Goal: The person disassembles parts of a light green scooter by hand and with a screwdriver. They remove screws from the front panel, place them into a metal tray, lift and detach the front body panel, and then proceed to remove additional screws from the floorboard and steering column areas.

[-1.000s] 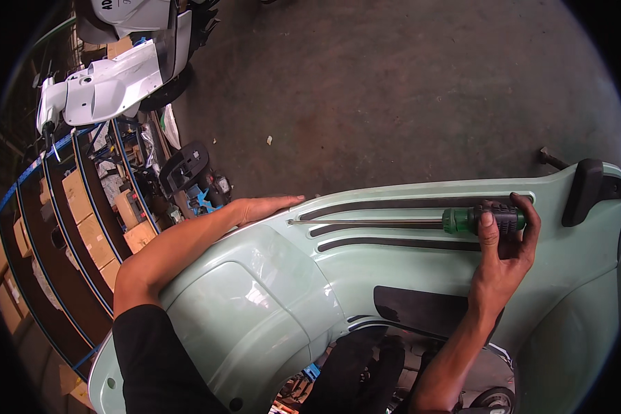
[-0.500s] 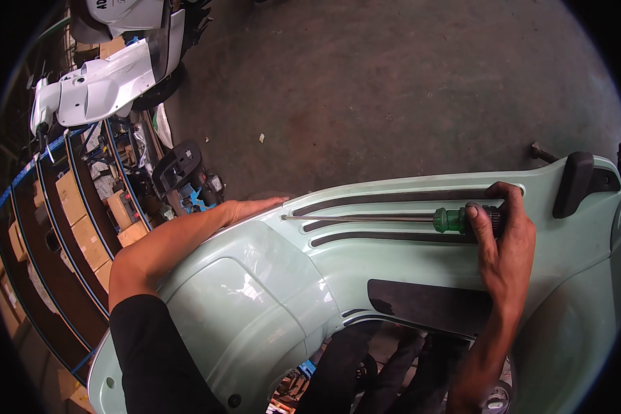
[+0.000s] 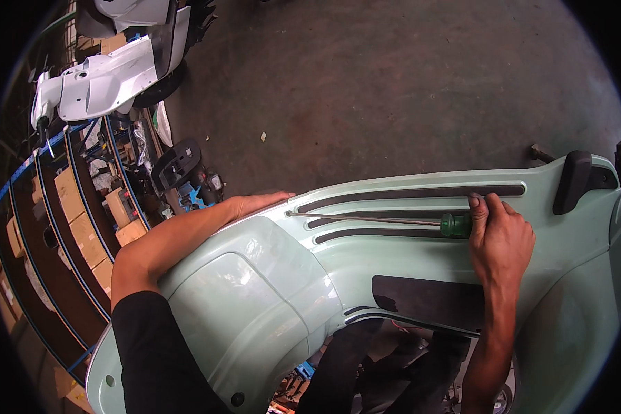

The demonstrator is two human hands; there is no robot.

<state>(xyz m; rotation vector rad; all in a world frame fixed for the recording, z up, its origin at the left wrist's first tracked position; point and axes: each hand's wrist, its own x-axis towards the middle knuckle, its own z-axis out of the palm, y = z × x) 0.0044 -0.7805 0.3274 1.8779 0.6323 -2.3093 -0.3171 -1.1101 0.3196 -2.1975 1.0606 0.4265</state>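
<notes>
A mint-green scooter body panel [image 3: 407, 255] spans the lower view, with dark ribbed strips [image 3: 407, 192] and a black pad [image 3: 424, 297]. My right hand [image 3: 497, 238] is closed around the green handle of a long screwdriver [image 3: 452, 225], thumb on top. The shaft lies pointing left along the strips, its tip at a small hole [image 3: 290, 214] near their left ends. My left hand [image 3: 259, 203] lies along the panel’s far edge, fingers stretched out and partly hidden beyond the rim.
A white scooter [image 3: 107, 81] stands at upper left beside blue-framed shelving [image 3: 24, 165] holding cardboard boxes [image 3: 76, 207]. Dark loose parts [image 3: 176, 165] lie near it. The concrete floor [image 3: 393, 83] extends beyond the panel. A black fitting [image 3: 569, 183] sits at the panel’s right end.
My right hand has turned over the screwdriver handle, knuckles now more upward and fingers curled round it. The shaft’s tip stays at the hole, and my left hand remains on the edge.
</notes>
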